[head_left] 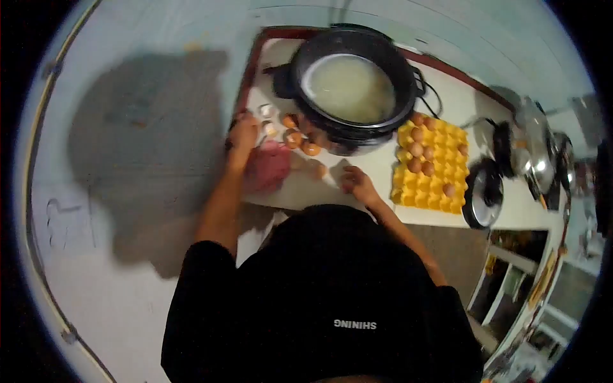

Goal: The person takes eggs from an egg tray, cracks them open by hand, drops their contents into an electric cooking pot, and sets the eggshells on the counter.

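My left hand [244,132] is at the left edge of the table, beside pale opened eggshells [268,129]. Its fingers are blurred, so their grip is unclear. Below it lies a crumpled pinkish-red cloth or bag [269,166]. Brown eggshells [293,138] sit together between that hand and a black electric cooker [393,67], which contains cloudy, pale yellowish liquid [348,86]. Near the front edge, my right hand [359,184] has its fingers curled in; whatever they may hold is hidden. Left of it, a blurred pale brown piece [317,169], perhaps shell, rests on the tabletop.
A yellow egg tray [415,191] with several brown eggs [416,150] stands right of the cooker. Beyond it are a dark round lid [485,195] and metal cookware [541,159]. A cord [437,96] runs behind the tray. The wall [147,38] borders the table's left side.
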`<state>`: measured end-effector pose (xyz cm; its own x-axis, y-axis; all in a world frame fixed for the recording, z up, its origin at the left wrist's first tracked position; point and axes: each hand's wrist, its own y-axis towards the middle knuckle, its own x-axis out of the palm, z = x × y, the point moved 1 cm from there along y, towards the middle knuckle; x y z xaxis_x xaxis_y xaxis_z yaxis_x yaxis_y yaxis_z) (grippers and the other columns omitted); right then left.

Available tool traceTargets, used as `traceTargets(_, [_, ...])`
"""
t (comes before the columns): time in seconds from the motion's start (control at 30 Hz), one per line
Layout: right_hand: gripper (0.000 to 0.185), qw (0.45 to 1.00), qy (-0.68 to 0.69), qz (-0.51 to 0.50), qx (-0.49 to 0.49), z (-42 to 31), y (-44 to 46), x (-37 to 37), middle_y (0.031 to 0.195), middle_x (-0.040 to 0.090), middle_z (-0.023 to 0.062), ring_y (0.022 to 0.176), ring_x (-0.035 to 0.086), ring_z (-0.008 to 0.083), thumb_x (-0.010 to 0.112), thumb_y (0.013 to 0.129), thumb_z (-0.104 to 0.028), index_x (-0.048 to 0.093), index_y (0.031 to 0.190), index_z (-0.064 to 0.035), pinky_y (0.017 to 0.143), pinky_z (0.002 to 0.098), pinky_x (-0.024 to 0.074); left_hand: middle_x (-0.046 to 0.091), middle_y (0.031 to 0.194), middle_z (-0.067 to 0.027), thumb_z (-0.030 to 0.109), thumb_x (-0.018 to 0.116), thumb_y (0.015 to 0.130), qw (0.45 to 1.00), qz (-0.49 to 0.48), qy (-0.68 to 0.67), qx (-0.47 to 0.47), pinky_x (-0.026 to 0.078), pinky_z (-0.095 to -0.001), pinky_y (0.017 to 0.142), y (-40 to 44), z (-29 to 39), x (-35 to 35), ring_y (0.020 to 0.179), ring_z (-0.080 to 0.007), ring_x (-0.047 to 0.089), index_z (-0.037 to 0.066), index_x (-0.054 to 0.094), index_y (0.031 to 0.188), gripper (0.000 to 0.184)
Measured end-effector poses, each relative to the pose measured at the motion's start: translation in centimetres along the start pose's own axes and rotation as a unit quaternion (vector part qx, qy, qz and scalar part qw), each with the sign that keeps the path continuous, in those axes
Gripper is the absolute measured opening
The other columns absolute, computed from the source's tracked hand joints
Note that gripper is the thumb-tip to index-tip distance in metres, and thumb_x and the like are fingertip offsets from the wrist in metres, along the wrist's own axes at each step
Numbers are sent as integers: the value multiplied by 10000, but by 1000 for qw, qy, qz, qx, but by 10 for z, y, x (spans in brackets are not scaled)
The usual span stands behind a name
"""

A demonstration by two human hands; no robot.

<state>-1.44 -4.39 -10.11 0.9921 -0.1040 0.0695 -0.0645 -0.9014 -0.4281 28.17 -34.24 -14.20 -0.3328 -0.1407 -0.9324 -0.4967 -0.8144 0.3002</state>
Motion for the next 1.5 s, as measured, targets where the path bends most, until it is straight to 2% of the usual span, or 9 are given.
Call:
traceTargets(0.13, [408, 999, -38, 4, -37, -8, -18, -3, 935, 574, 99, 746, 570, 144, 555, 826, -43, 437, 1214, 3, 653, 265, 484, 557, 1025, -202, 198, 482, 815, 996, -56, -39, -58, 486, -475, 680, 0, 4, -6, 858, -366, 587, 64, 551, 981, 224])
traceTargets(0.3, [334, 997, 75, -19, 23, -34, -34, -15, 915, 602, 86, 769, 578, 133, 542, 839, -24, 480, 1166, 8, 708, 254, 485, 574, 991, -141, 95, 570, 757, 978, 100, -153, -104, 481, -377, 724, 8, 22, -25, 879, -290, 571, 30, 546, 1070, 321])
traceTargets(0.47, [208, 995, 42, 27, -83, -72, -53, -53, 880, 579, 37, 723, 544, 107, 515, 870, -21, 521, 1075, 12, 685, 240, 478, 590, 1015, -94, 95, 535, 835, 814, 122, -479, -306, 475, -293, 729, 23, 75, -115, 856, -151, 566, 17, 549, 1079, 256])
traceTargets(0.53, [175, 982, 32, 91, -162, -88, -53, -89, 829, 556, 12, 731, 537, 103, 507, 815, 41, 537, 982, 1, 676, 251, 484, 590, 1036, -108, 90, 520, 857, 881, 146, -406, -194, 479, -280, 719, 15, 96, -145, 811, -162, 571, 14, 544, 1084, 241])
traceTargets(0.67, [312, 903, -199, 340, -173, -97, -33, -182, 911, 577, 57, 766, 568, 137, 603, 793, -39, 529, 1093, -1, 689, 254, 473, 591, 1043, -122, 111, 510, 880, 795, 126, -535, -257, 491, -282, 695, 19, 145, -192, 778, -181, 578, 14, 536, 1101, 242])
traceTargets(0.77, [408, 810, -388, 378, -224, -109, -25, -232, 1063, 544, 142, 948, 554, 267, 631, 748, -54, 521, 1139, -15, 821, 334, 453, 591, 1044, -130, 128, 508, 883, 701, 123, -620, -331, 499, -291, 671, 24, 170, -208, 774, -194, 580, 13, 536, 1104, 252])
traceTargets(1.07, [442, 721, -609, 267, -197, -100, 34, -268, 1233, 483, 148, 1089, 478, 332, 552, 733, -99, 509, 1171, -58, 918, 383, 406, 591, 995, -131, 134, 508, 880, 723, 154, -600, -307, 497, -284, 645, 34, 200, -236, 754, -190, 570, 8, 545, 1085, 244])
traceTargets(1.3, [375, 750, -601, 217, -172, -96, 39, -272, 1068, 586, 138, 978, 546, 327, 581, 732, -149, 541, 1089, -40, 850, 380, 432, 597, 951, -139, 125, 493, 884, 679, 137, -650, -313, 493, -289, 666, 38, 197, -232, 740, -192, 569, 1, 550, 1059, 222])
traceTargets(1.5, [365, 914, -125, 335, -191, -96, 21, -282, 983, 566, 99, 881, 553, 146, 591, 809, -81, 490, 1148, 11, 751, 261, 466, 589, 907, -121, 118, 496, 871, 605, 128, -722, -311, 493, -310, 650, 40, 204, -247, 753, -183, 556, -1, 546, 1043, 215])
